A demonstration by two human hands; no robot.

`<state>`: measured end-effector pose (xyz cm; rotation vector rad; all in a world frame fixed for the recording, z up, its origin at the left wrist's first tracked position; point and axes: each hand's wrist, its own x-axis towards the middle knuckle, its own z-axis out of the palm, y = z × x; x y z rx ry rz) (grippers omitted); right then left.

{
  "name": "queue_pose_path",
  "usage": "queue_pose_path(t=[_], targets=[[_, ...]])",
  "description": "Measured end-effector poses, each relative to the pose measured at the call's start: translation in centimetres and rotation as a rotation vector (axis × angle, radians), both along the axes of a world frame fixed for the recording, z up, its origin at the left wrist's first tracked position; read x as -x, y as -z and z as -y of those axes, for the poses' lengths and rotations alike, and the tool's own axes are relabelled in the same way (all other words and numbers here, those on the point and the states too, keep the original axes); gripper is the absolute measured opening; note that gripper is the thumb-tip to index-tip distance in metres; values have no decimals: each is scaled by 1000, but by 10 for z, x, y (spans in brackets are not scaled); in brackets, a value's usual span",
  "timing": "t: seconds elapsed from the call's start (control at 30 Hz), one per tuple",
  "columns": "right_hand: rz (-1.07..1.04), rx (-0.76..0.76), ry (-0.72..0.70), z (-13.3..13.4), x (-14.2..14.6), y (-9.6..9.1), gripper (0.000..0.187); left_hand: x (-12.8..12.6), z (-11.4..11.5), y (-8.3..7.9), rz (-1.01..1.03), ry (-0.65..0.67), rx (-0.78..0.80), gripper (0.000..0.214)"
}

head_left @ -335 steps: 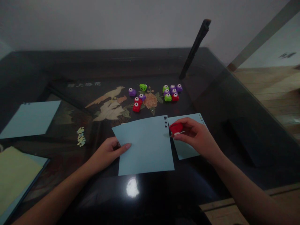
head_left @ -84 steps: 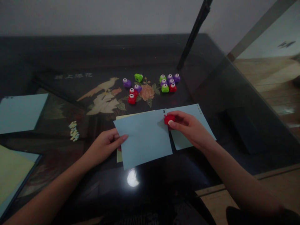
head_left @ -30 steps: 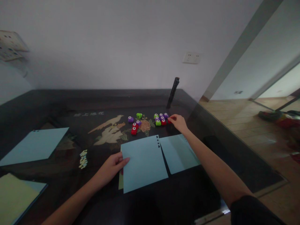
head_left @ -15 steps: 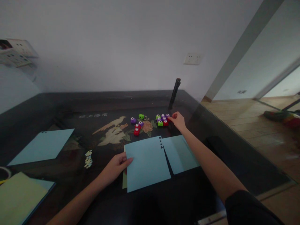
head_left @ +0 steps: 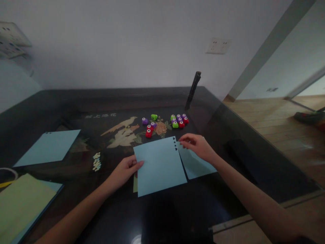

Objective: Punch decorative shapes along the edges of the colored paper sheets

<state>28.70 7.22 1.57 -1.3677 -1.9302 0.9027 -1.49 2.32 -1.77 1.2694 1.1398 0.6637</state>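
Observation:
My left hand (head_left: 129, 168) is closed on the left edge of a light blue sheet of paper (head_left: 159, 169), thumb on top. Small heart and star shapes are cut in a line near the sheet's top right edge. A greenish sheet (head_left: 135, 184) shows beneath it. Another blue sheet (head_left: 196, 167) lies to the right, partly under my right hand (head_left: 196, 145). The fingers of that hand are loosely bent, apart, just beside the cut-out corner, and nothing shows in them. Beyond are a tight block of small craft punches (head_left: 179, 120) and a looser group of punches (head_left: 149, 131).
A blue sheet (head_left: 49, 147) with cut marks lies at the left, beside a pile of tiny paper cut-outs (head_left: 96, 161). Yellow-green paper (head_left: 25, 203) rests at the front left near a tape roll (head_left: 10, 172). A dark rod (head_left: 193, 89) stands at the table's back.
My right hand has left the block of craft punches and come back toward the paper. The left hand still holds the blue sheet. The view has tilted down slightly.

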Motion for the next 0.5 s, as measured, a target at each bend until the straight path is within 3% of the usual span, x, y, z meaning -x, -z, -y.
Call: queue_pose_path(t=[0.07,0.13,0.3,0.5], targets=[[-39,5,-45,23,7,-3,17,0,2,-5,9,-25,17,39],[-99,-15,-4,36,14,-6,20,-1,4,-11,46,-41,52,36],[-227,-46,104,39,25,-17,18,-6,11,-20,162,-63,137,31],[-353,35,153,46,24,-23,16,-10,18,-19,101,-98,52,28]])
